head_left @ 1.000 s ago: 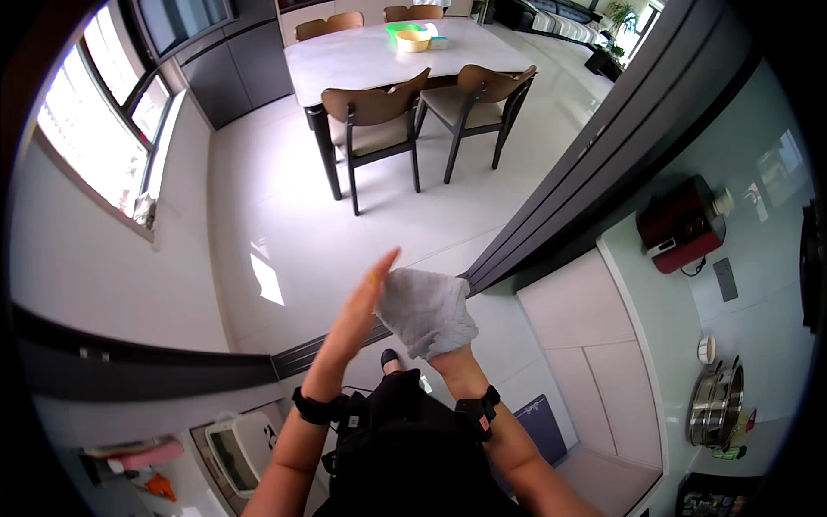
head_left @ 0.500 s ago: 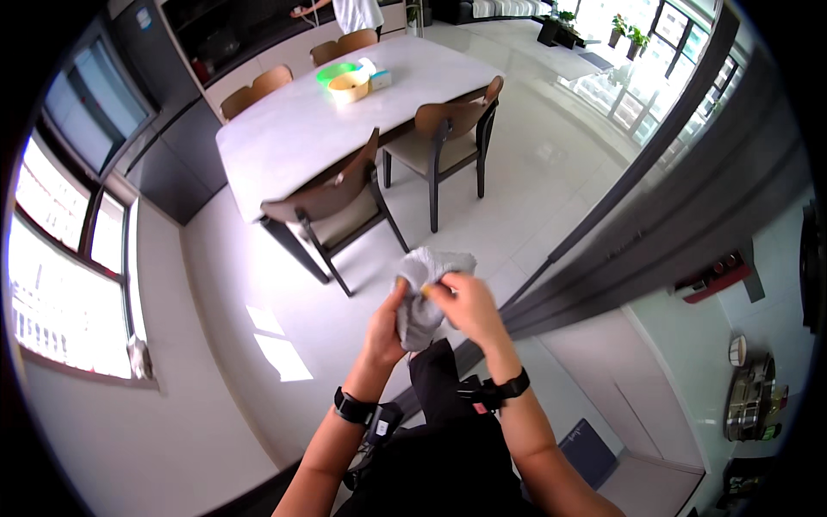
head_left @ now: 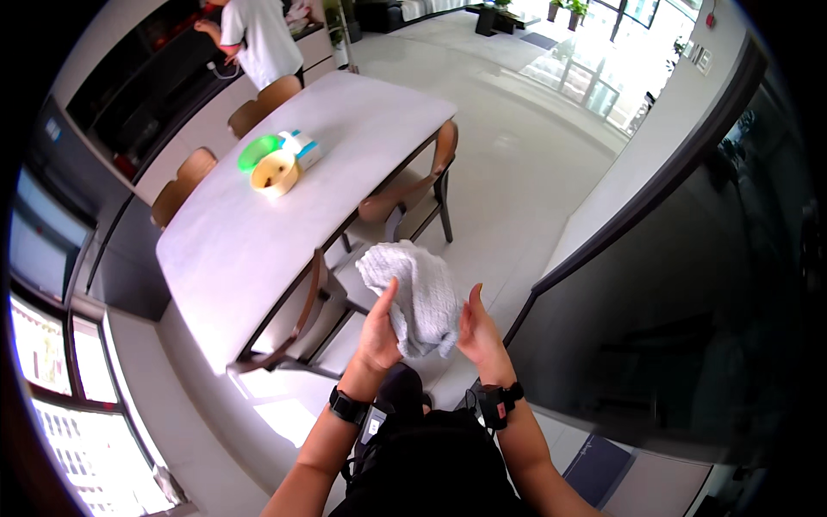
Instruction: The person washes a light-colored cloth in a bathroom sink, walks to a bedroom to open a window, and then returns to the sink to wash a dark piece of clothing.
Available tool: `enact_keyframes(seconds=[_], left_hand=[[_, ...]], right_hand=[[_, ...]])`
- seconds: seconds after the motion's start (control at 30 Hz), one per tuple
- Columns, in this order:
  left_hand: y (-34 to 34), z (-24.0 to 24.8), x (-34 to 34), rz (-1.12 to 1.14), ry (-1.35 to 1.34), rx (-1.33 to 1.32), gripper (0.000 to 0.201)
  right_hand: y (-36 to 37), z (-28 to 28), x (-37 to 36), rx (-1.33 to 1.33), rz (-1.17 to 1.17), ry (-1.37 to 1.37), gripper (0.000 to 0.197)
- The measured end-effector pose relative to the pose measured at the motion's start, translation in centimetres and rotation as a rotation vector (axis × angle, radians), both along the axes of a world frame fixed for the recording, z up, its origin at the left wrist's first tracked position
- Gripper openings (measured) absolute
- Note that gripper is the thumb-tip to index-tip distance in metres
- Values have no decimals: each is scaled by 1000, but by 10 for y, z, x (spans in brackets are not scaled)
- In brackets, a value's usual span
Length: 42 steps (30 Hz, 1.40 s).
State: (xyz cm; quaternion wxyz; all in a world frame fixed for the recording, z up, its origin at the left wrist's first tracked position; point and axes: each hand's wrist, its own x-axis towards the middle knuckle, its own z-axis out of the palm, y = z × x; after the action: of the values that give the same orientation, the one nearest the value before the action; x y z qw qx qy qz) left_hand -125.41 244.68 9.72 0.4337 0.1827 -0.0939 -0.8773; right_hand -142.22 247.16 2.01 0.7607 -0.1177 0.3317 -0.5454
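A folded, light grey textured cloth (head_left: 418,293) hangs in front of me, above the floor between me and the dining table. My left hand (head_left: 379,332) grips its left edge, thumb on the near face and the other fingers hidden behind it. Beside the cloth's right edge is my right hand (head_left: 480,334), its thumb raised apart from the fingers. Those fingertips lie against or just behind the edge; whether they touch cannot be made out. Dark bands with small devices sit on both wrists.
Ahead stands a white dining table (head_left: 345,121) bearing a yellow bowl (head_left: 274,175), a green basin (head_left: 258,152) and a tissue box (head_left: 301,150). Wooden chairs (head_left: 297,314) surround it. A dark glass door (head_left: 655,319) is on my right. Another person (head_left: 261,43) stands at the far counter.
I have moved closer to the table, which now fills more of the view. The crumpled cloth is spread flatter, and my right hand has shifted from its middle to its right edge.
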Motion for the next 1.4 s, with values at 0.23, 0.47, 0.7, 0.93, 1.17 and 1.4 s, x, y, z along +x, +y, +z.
enact_keyframes(seconds=[0.23, 0.47, 0.7, 0.93, 1.17, 1.4], left_hand=[[-149, -22, -39, -135, -401, -40, 30], [-273, -47, -87, -81, -526, -128, 28], [-349, -50, -154, 139, -924, -414, 31], [-418, -33, -216, 108, -1254, -727, 26], [-498, -69, -294, 176, -1176, -786, 35], [-571, -72, -316, 636, -1169, -556, 20]], right_hand=[[-100, 42, -69, -126, -440, 311, 18], [-189, 81, -121, -159, -659, 770, 17], [-256, 82, -181, -132, -863, 731, 10], [-351, 77, -263, -294, -848, 681, 15], [-476, 73, -351, -344, -621, 879, 31], [-612, 67, -396, -439, -306, 913, 39]])
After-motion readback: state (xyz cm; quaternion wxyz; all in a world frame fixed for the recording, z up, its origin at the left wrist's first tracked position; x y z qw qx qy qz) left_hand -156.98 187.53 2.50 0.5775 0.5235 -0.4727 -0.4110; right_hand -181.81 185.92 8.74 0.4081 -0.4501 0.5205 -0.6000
